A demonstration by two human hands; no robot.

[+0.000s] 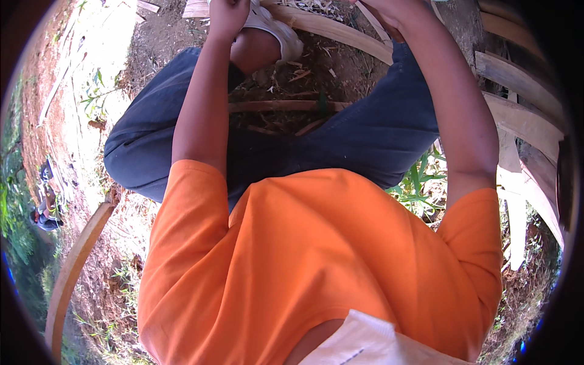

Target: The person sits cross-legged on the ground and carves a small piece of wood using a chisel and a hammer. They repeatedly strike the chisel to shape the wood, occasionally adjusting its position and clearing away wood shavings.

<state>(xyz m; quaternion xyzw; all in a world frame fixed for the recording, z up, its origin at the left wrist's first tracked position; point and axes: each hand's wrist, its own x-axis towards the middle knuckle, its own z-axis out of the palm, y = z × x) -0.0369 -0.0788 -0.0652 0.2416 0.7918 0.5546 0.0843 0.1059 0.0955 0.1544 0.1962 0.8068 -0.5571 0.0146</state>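
Right hand [389, 11] closed on bamboo strip [372, 23] — left hand [226, 15] fisted, contents hidden.

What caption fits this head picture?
Person in orange shirt and dark blue trousers handles a pale split-bamboo strip over bare soil.

Bamboo splits and bare earth around a seated worker

Pale split bamboo slats [523, 121] lean stacked at the right edge, and one curved strip [73, 267] arcs along the lower left. Dry reddish soil [322, 67] strewn with shavings lies under a thin brown stick [274, 106]. Green leafy weeds [417, 185] sprout beside the slats. A white shoe [277, 30] shows near the top, and another person [45, 204] sits far off at left.
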